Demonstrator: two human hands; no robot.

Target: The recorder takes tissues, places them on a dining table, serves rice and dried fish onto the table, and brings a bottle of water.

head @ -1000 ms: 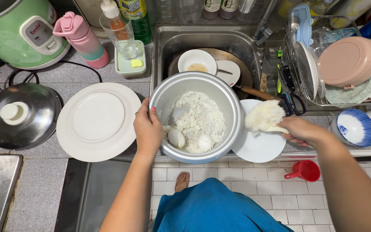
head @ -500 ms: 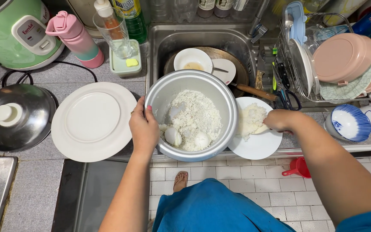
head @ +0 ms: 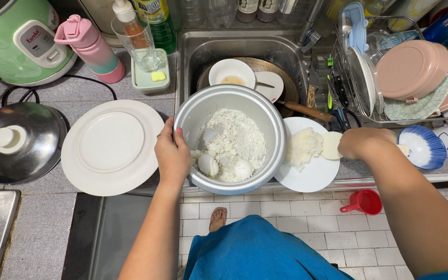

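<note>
Grey kitchen counter [head: 53, 228] with a sink [head: 193, 52] up top, only the head view to go on. Left hand [head: 173, 155] is clamped on the near rim of the metal pot [head: 273, 129], which sits at the sink's edge with clumpy rice [head: 234, 137] and two eggs [head: 207, 164] inside. Right hand [head: 361, 142] is closed around a pale paddle [head: 332, 145], hovering over the small plate [head: 312, 179] and its rice heap [head: 303, 145]. That rice looks soft and sticky; the pot's probably light, thin and slick, so gripping the rim makes sense. Big empty plate [head: 112, 148] sits to the left.
</note>
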